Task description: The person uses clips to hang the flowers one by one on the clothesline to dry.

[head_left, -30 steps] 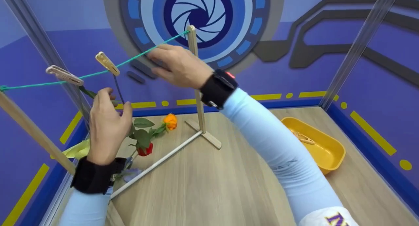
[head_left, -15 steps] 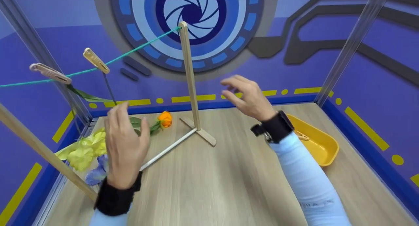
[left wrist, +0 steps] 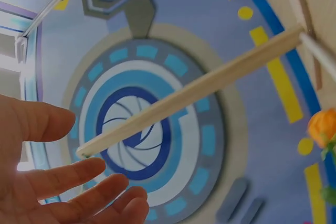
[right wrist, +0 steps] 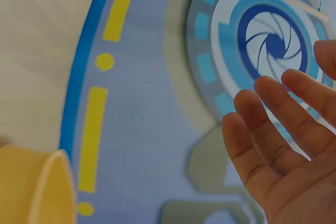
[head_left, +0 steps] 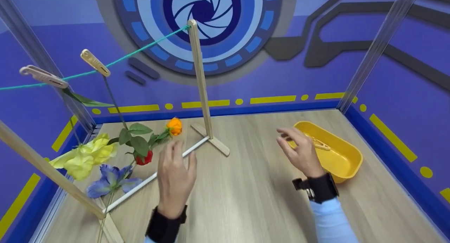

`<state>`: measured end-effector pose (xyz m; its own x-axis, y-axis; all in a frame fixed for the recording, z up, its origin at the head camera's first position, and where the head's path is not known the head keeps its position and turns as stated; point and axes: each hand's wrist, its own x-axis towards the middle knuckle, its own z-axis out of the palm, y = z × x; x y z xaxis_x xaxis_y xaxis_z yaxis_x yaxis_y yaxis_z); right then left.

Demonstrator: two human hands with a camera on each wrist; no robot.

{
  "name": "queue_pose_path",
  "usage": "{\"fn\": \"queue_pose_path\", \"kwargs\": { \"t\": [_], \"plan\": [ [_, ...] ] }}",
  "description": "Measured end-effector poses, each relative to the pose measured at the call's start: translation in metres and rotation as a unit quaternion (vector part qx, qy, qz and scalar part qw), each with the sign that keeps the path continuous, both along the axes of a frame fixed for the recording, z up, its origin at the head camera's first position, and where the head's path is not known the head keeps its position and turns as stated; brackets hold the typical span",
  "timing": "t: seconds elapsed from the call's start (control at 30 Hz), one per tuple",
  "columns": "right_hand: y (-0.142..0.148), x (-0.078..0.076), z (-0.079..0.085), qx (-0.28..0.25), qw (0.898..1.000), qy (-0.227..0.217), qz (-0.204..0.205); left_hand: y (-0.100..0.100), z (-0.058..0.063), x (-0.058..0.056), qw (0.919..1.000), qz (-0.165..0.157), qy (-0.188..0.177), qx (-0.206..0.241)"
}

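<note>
My left hand hovers over the table in front of the rack's white bottom rod, fingers relaxed and holding nothing. To the right, my right hand hangs by the near left side of the yellow tray, also with nothing in it. A wooden clothespin lies in the tray. On the green string, one clothespin holds the stem of a red rose, head down. A paler clothespin grips the stem and leaf of a yellow flower, also hanging.
Wooden posts, right and left, carry the string. Behind the rod lie an orange rose and a blue-purple flower, whose stem crosses the left foot. Blue printed walls enclose the table.
Both hands have left the string area, moving down and right. The right hand has come beside the tray; the left has withdrawn from the hanging stems. The camera view has shifted slightly.
</note>
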<state>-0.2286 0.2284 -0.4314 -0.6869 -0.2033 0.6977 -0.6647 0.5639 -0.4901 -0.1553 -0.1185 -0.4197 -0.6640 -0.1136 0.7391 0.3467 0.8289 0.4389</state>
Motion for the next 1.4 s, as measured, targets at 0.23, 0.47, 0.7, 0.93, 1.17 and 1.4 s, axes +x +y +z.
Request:
{"fn": "queue_pose_path", "kwargs": {
  "t": [0.23,0.47,0.7,0.93,1.17,1.4],
  "plan": [
    [0.03,0.018,-0.025,-0.046,0.998,-0.002,-0.052,0.029,-0.029,-0.007,0.9997,-0.013,-0.014,-0.012],
    [0.054,0.023,-0.032,-0.044,0.991,-0.017,-0.127,0.054,-0.043,-0.014,0.9978,-0.036,-0.046,-0.032],
    [0.073,0.025,-0.032,-0.046,0.978,-0.067,-0.191,0.076,-0.051,-0.018,0.9949,-0.055,-0.069,-0.049],
    [0.085,0.025,-0.036,-0.037,0.964,-0.109,-0.24,0.095,-0.059,-0.019,0.9917,-0.081,-0.081,-0.059],
    [0.099,0.008,-0.026,0.037,0.957,-0.185,-0.221,0.116,-0.068,-0.02,0.9885,-0.094,-0.087,-0.08],
    [0.116,-0.031,-0.006,0.152,0.933,-0.288,-0.152,0.141,-0.076,-0.028,0.9837,-0.113,-0.082,-0.114]
  ]
}}
